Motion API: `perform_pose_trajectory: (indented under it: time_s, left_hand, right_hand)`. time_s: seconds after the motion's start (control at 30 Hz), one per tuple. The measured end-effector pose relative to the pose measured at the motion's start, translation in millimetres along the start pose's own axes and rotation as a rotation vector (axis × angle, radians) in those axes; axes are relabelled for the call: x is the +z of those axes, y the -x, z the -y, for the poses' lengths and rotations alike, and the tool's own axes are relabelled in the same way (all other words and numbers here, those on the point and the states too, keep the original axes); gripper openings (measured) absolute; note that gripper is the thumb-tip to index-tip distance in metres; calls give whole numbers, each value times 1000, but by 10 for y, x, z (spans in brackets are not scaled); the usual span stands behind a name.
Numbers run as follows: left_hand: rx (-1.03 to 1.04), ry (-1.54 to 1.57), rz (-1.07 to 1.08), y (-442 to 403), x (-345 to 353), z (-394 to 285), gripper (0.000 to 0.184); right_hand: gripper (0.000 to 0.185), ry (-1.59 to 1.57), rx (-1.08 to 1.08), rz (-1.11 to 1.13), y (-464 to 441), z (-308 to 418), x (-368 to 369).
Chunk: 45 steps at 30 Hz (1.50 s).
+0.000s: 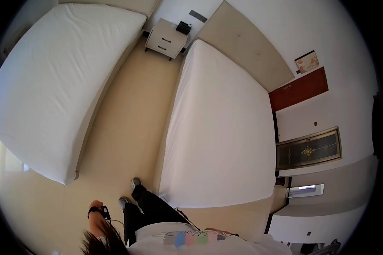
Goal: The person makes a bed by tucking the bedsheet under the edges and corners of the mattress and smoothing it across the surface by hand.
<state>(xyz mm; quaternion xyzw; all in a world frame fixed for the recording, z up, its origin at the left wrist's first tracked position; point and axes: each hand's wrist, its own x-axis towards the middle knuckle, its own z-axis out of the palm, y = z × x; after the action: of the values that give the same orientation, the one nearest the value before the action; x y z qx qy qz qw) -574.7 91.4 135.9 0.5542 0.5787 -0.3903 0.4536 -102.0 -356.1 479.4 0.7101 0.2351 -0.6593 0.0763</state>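
Note:
My left hand (96,204) hangs low at my side over the floor, its fingers curled closed. A black band (94,209) circles its wrist. Against the hand sits a small black device (106,211) with a thin cable; whether the fingers hold it or it is strapped on I cannot tell. Only a sliver of my right hand or forearm (220,230) shows beside my white printed shirt, fingers hidden. Nearest to that side is a bed (221,136) with a smooth white fitted sheet.
A second white-sheeted bed (59,85) stands to the left. Between the beds runs a strip of tan floor (123,110), leading to a two-drawer nightstand (166,38) with a black box (183,27). A red-brown door (300,89) and a glass-panelled door (308,148) are on the right.

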Motion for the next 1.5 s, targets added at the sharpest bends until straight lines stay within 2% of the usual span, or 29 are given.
perform_pose_trajectory:
  time_s: [0.03,0.07,0.1,0.13,0.2,0.23,0.3,0.37,0.47,0.53,0.57,0.6,0.67,0.77,0.8,0.83,0.9,0.93,0.97,1.03,1.07,1.1,1.17,1.2,1.23,1.3,1.37,1.43,1.5]
  left_hand:
    - [507,-447,-37,-359,-19,-145,16]
    - [594,-430,-29,-337,-169,-645,21]
    - [681,-414,-20,-286,-337,-1173,26]
    - [768,-400,-11,-39,-598,-1789,32]
    - [527,517,221,1116,-1251,-3047,44]
    - [502,649,267,1579,-1519,-3540,45]
    - [717,855,436,1710,-1767,-4217,49]
    - [840,895,470,1771,-1909,-4738,53]
    - [912,835,414,1385,-2064,-5492,60]
    - [841,840,407,1075,-2079,-5830,64]
    - [802,825,373,916,-1759,-5480,68]
    - [769,863,392,610,-1744,-5532,68]
    - [546,865,573,278,-1557,-5558,72]
    - [391,821,654,3,-1460,-5608,70]
    - [275,806,718,194,-1412,-5516,67]
    - [256,816,735,106,-1352,-5477,67]
    - [515,839,745,-63,-1132,-5386,64]
    - [543,905,609,-250,-913,-5398,51]
    - [521,915,625,-533,-734,-5402,51]
    - [824,632,317,-1259,-270,-5388,42]
    - [766,857,279,-1418,-117,-5374,36]
    - [735,866,314,-1542,-25,-5377,36]
    - [484,821,299,-1648,67,-5376,34]
    - [462,838,309,-1876,232,-5306,34]
    - [799,219,136,-2085,409,-5253,35]
    - [1092,-413,-11,-1916,637,-5103,36]
    - [436,961,337,-1721,630,-5097,36]
    - [354,899,337,-1658,426,-5143,36]
    - [289,827,321,-1642,296,-5264,36]
  right_hand:
    - [48,58,-7,-70,-106,-101,-68]
    - [48,99,-34,-130,-262,-182,-155]
    - [54,108,60,-300,-334,97,-393]
    - [57,153,15,-368,-447,251,-671]
    - [58,144,-99,-475,-797,456,-1273]
    - [58,120,-149,-511,-963,664,-1633]
    - [58,230,-234,-490,-1452,870,-2390]
    - [61,346,-183,-437,-1832,1172,-3103]
    - [64,440,-121,-464,-2201,1920,-4387]
    - [64,497,-143,-511,-2317,2445,-5016]
    - [64,542,-158,-530,-2401,2587,-4707]
    - [64,566,-144,-485,-2656,2859,-4844]
    - [62,917,-252,-491,-2979,3119,-4818]
    - [59,1102,-228,-361,-3443,3328,-4845]
    - [55,1111,-246,-328,-3322,3350,-4722]
    - [55,1112,-241,-302,-3441,3379,-4700]
    - [52,1215,-79,-79,-3745,3394,-4676]
    - [52,1213,-76,-54,-3974,3390,-4707]
    - [50,1282,-58,2,-4209,3371,-4714]
    - [49,1330,-30,114,-4759,3331,-4735]
    - [48,1469,-7,104,-4917,3362,-4724]
    - [47,1613,15,93,-5116,3366,-4723]
    - [46,1594,50,160,-5380,3327,-4629]
    - [45,1575,92,185,-5556,3341,-4535]
    - [44,1570,109,205,-5784,3348,-4526]
    - [42,1514,32,220,-5894,3468,-4517]
    - [42,1476,-42,174,-6061,3468,-4525]
    - [37,1502,-280,96,-6243,3508,-4697]
    - [36,1505,-276,92,-6241,3710,-4915]
